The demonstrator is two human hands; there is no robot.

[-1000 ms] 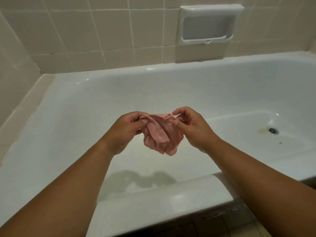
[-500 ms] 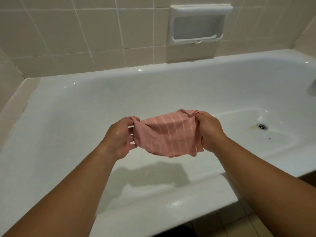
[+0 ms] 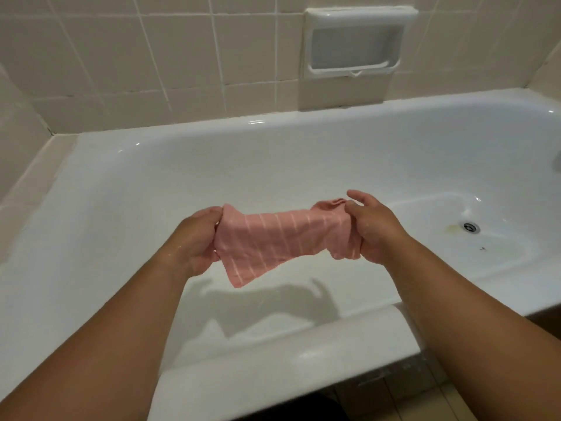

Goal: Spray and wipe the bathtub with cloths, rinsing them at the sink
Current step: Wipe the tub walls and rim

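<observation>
free: bathtub basin [image 3: 273,165] below | blocked: near rim [image 3: 273,369] in front, tiled wall [image 3: 151,56] behind

Beige tiled wall [image 3: 151,56], white recessed soap dish [image 3: 355,41] set in it, tiled floor [image 3: 425,399] lower right

The cloth [image 3: 282,238] is pink with thin pale stripes. The bathtub [image 3: 273,153] is glossy white. Wall tiles [image 3: 121,50] are beige; the soap dish [image 3: 358,41] is white.
</observation>
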